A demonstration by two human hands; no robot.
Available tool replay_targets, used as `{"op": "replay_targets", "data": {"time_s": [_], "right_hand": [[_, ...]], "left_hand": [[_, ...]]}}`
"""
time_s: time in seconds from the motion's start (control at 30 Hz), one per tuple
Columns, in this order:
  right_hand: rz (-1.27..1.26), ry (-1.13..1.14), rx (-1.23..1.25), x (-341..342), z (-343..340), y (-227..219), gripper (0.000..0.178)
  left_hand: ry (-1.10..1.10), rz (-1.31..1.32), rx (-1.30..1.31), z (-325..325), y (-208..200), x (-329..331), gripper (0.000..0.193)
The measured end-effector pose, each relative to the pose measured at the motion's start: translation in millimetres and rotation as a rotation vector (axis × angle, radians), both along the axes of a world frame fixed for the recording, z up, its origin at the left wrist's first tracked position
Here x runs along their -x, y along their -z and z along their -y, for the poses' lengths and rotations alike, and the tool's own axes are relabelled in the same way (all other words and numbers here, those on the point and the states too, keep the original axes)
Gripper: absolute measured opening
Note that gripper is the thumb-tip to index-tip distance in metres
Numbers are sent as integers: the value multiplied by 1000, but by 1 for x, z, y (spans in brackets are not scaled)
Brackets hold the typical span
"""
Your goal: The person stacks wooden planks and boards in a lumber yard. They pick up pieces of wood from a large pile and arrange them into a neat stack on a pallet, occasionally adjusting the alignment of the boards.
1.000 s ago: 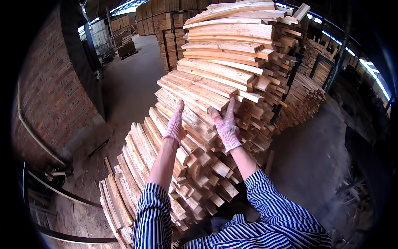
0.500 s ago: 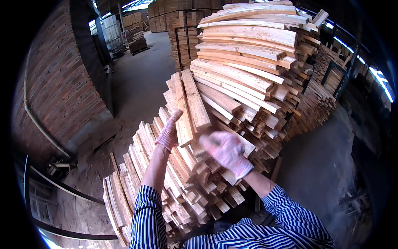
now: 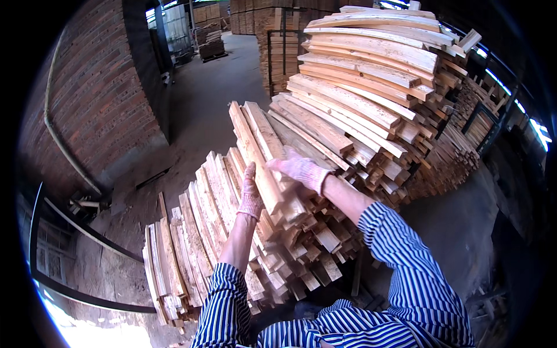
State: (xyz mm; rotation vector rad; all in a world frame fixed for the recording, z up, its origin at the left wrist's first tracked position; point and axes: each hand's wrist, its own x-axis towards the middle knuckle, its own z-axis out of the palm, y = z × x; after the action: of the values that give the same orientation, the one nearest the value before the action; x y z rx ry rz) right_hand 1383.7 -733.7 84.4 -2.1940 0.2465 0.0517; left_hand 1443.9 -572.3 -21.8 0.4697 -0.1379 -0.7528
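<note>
Between the fingers of my left hand (image 3: 250, 194) and right hand (image 3: 303, 170), 2 planks (image 3: 254, 155) seem stiff, lightish, best squeezed by outer edges, though I can't tell whether they're clamped.

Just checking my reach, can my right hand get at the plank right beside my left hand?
Probably yes: your right hand points its fingers toward the plank, close to its edge, and nothing visible stands between them.

Dim interior; white daylight (image 3: 541, 134) glares at upper right and burns out the lower left. The stacked long pale wooden boards (image 3: 371, 55) look bright, the reddish-brown brick wall (image 3: 98, 110) darker. Fisheye distortion bows straight edges; corners go black.
</note>
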Motion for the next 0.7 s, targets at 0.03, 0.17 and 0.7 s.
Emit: {"op": "replay_targets", "data": {"time_s": [0.03, 0.17, 0.7], "right_hand": [[-28, -29, -101, 17, -1, -10, 104], [-96, -52, -433, 102, 26, -39, 80], [-51, 75, -812, 222, 24, 54, 65]], "left_hand": [[21, 37, -42, -8, 0, 7, 75], [-125, -72, -71, 8, -21, 53, 66], [-124, 203, -770, -19, -20, 136, 89]]}}
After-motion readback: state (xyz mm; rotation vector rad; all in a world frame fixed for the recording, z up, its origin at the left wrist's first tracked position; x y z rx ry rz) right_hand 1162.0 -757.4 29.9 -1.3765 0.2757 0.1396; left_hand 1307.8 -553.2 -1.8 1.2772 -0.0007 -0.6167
